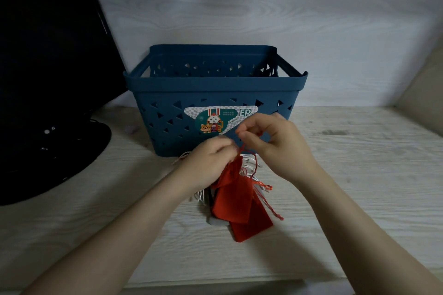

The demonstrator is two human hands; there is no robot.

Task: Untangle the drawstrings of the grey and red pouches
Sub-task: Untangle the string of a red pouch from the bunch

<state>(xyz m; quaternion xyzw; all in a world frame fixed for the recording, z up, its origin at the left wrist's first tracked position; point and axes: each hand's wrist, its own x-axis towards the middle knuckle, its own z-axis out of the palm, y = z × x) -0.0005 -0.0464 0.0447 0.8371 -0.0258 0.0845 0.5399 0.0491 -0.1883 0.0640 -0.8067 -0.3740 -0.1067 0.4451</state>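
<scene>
A: Setting was a pale wood-grain table point(347, 175) against a matching back panel. A blue basket point(215, 93) with triangular cut-outs stood at centre rear; a dark monitor point(48, 67) on its round base sat to the left.

B: And the work itself?

A: The red pouches point(236, 201) hung in a bunch just in front of the basket, lower ends resting on the table. A grey pouch point(217, 221) was mostly hidden behind them, only a corner showing. Pale cords point(247, 159) fanned out under the hands.

B: Hand states?

A: The left hand point(211, 160) was curled tight, gripping the gathered neck of the top red pouch. The right hand point(273, 136), slightly higher, pinched a red drawstring point(242, 147) between thumb and forefinger, the line running down to the left hand's grip.

B: Step in hand?

A: Judged mid-untangle: one red string isolated, grey and red cords not yet separated.

B: Next move?

A: Probably drawing that string clear through the pale cords while the left hand anchors the pouch. The crossing itself was too small to read.
</scene>
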